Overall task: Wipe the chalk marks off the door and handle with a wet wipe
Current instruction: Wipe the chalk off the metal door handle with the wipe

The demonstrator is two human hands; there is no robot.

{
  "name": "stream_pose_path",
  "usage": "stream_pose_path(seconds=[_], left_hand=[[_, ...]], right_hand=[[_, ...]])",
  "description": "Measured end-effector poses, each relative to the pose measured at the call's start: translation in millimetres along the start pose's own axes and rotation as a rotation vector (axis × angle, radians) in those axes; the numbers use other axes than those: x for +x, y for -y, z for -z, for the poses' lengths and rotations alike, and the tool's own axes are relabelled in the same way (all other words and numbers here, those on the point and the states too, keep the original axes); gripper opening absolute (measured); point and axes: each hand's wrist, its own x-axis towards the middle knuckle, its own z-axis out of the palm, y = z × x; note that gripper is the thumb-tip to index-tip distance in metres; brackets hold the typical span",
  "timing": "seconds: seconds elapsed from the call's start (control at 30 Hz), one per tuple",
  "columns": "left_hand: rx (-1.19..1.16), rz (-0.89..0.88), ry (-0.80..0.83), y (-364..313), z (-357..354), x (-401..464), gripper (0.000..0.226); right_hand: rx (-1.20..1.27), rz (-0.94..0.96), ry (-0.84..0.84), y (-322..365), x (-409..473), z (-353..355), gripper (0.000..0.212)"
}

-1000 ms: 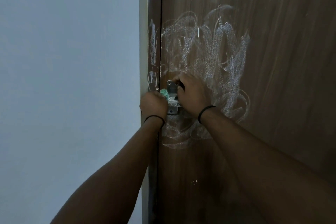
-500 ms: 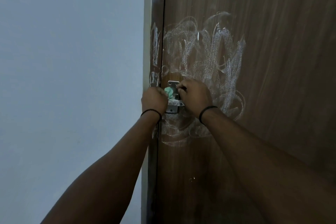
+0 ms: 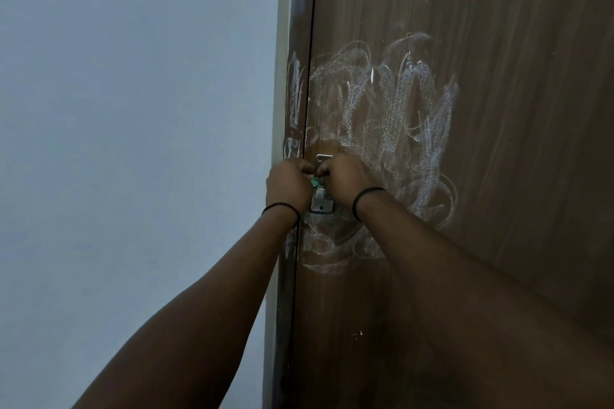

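Your left hand (image 3: 288, 185) pinches the wet wipe (image 3: 314, 181); your right hand (image 3: 345, 182) grips the handle (image 3: 321, 196). Rub around it firmly. Heavy chalk marks (image 3: 392, 116) await.

White chalk scribbles (image 3: 392, 116) cover a brown wooden door (image 3: 498, 76) around its metal handle (image 3: 321, 201), a green wipe (image 3: 314, 181) bunched against it.

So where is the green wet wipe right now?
In the head view, the crumpled green wet wipe sits left of centre, pinched between the left hand and right hand, against the silver metal door handle plate.
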Motion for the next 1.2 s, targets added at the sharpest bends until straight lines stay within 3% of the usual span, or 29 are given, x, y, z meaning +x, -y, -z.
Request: stream_pose_path(seconds=[0.23, 0.5, 0.7, 0.83, 0.97, 1.2], left_hand=[[-0.115, 0.010, 0.064, 2.6, 9.6, -1.3, 0.023], [-0.092, 0.048, 0.061, -3.2, 5.3, -6.0, 0.013], [-0.189, 0.045, 0.084, 5.3, 9.4, -12.8, 0.009], [-0.282, 0.109, 0.026, 7.1, 4.8, -19.7, 0.009], [-0.280, 0.081, -0.016, 13.1, 0.6, -29.1, 0.010], [-0.227, 0.067, -0.093, 11.6, -6.6, -38.5, 0.009]], right_hand=[[0.063, -0.032, 0.126, -2.4, 4.3, 23.5, 0.012], [0.094, -0.051, -0.011, -3.0, -11.2, -1.0, 0.029], [0.084, 0.039, 0.078, -9.0, -8.2, 21.4, 0.014], [0.096, 0.067, -0.007, -2.3, -17.5, 6.2, 0.022], [0.155, 0.126, -0.090, -8.9, -26.9, -0.4, 0.015], [0.036, 0.161, -0.147, -13.5, -35.1, -7.4, 0.010]])
